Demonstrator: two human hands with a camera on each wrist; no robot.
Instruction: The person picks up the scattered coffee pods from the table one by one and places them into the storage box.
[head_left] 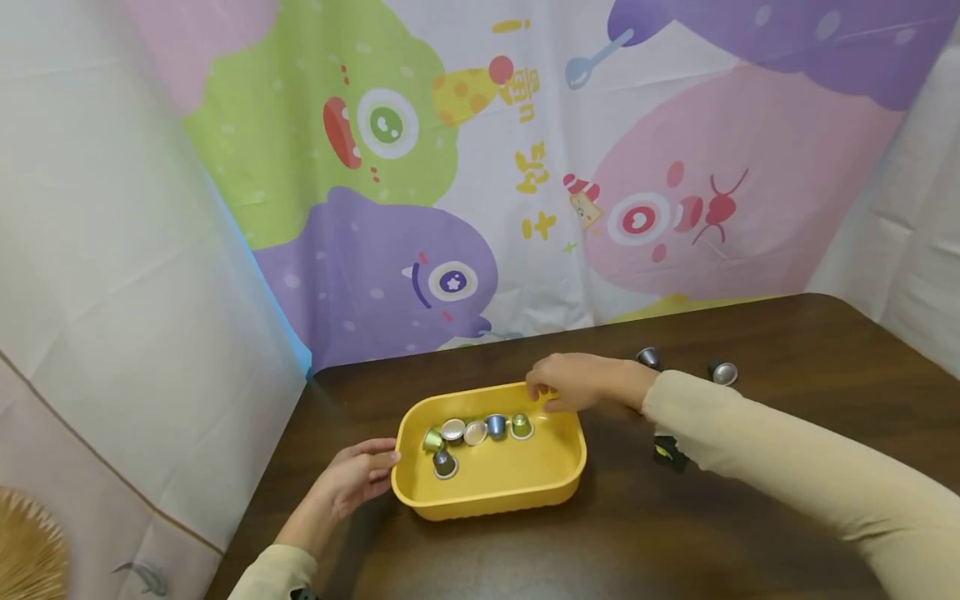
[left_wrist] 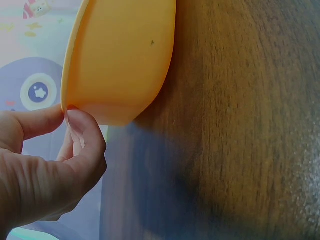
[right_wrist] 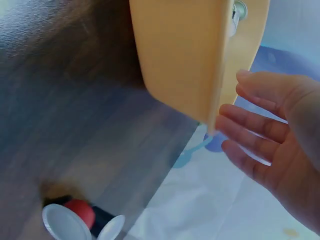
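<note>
Six shiny metal capsules (head_left: 476,432) sit in a smooth yellow plastic tub (head_left: 525,487); left hand (head_left: 352,479) pinches its rim, right hand (head_left: 573,382) hovers, seemingly loose-fingered and empty.

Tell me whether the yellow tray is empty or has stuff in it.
Not empty: the tray holds six small capsules, clustered along its far left side.

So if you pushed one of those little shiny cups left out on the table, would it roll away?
Probably. The loose capsule lies on its side on the smooth table, and its round tapered body would likely roll in a curve. It looks small and thin-walled, so likely light. Those standing in the yellow tray would rather slide.
</note>
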